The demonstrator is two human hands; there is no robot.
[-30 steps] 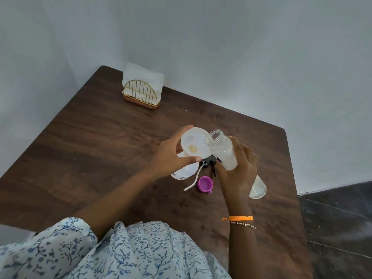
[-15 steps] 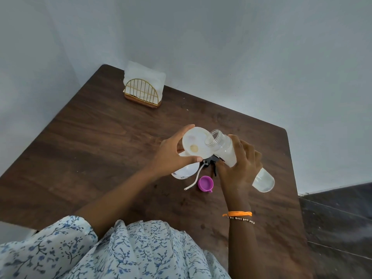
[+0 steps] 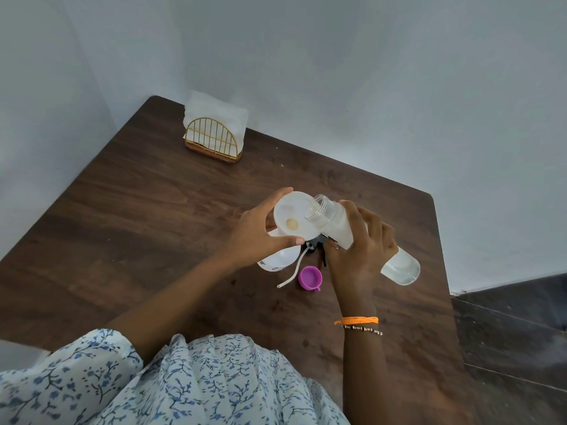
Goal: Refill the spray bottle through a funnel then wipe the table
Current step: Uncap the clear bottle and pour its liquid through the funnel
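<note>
My left hand (image 3: 256, 237) grips the rim of a white funnel (image 3: 293, 220) that sits in the neck of a white spray bottle (image 3: 280, 259) on the dark wooden table (image 3: 138, 216). My right hand (image 3: 359, 253) holds a clear bottle (image 3: 337, 227), tilted with its open mouth over the funnel's bowl and its base (image 3: 402, 266) raised to the right. Clear liquid shows in the bottle. The black spray head (image 3: 319, 245) with its white tube (image 3: 291, 273) lies on the table between my hands.
A purple cap (image 3: 310, 278) lies open side up near the spray head. A gold wire holder with white napkins (image 3: 214, 131) stands at the table's far corner. Grey walls close in behind and to the left. Dark floor (image 3: 515, 338) is at the right.
My right hand has tipped the clear bottle further, lifting its base up and to the right. The left hand has kept its hold on the funnel.
</note>
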